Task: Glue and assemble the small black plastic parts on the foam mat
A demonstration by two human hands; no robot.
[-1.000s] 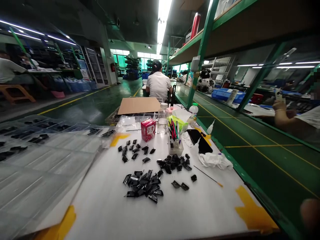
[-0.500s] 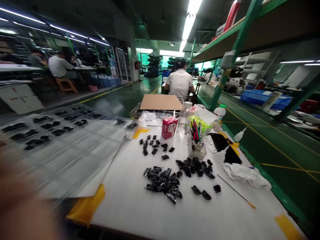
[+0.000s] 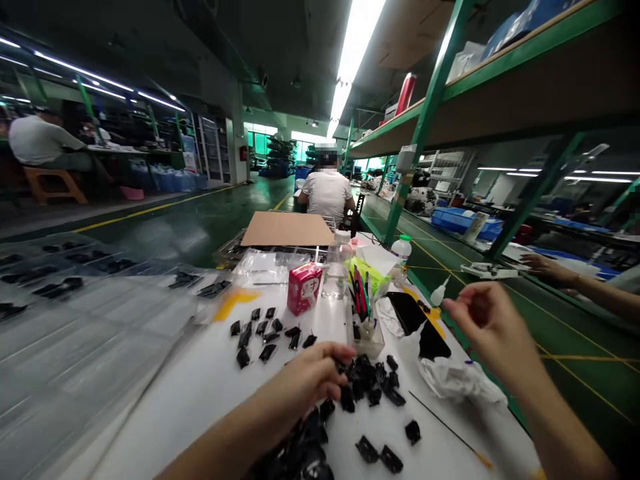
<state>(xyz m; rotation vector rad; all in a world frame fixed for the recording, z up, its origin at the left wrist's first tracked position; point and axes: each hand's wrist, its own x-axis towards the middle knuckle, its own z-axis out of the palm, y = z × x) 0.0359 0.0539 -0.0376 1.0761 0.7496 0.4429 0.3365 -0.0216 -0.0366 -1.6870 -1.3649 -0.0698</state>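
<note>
My left hand (image 3: 320, 370) is over the table, fingers partly bent and apart, at the edge of a heap of small glossy black plastic pieces (image 3: 367, 380). Its fingertips overlap the heap; I cannot make out a piece in them. More black pieces (image 3: 313, 447) lie partly hidden below my left forearm. On the right, my right hand (image 3: 487, 320) is raised with curled fingers, thumb and forefinger apart. Its thumb tip is right beside a small white squeeze bottle with a thin nozzle (image 3: 438, 295); whether they touch is unclear.
Clear compartment trays (image 3: 100, 353) holding black pieces stand left. On the table are a red box (image 3: 304, 288), a pen holder (image 3: 369, 343), a phone (image 3: 420, 323), crumpled white cloth (image 3: 463, 383) and a thin stick (image 3: 450, 430). Another person's hand (image 3: 550, 268) shows at right; someone sits ahead.
Both my hands have come in over the table, the left to the black pieces and the right to the squeeze bottle. The blurred hand at lower left is gone. The view has turned right.
</note>
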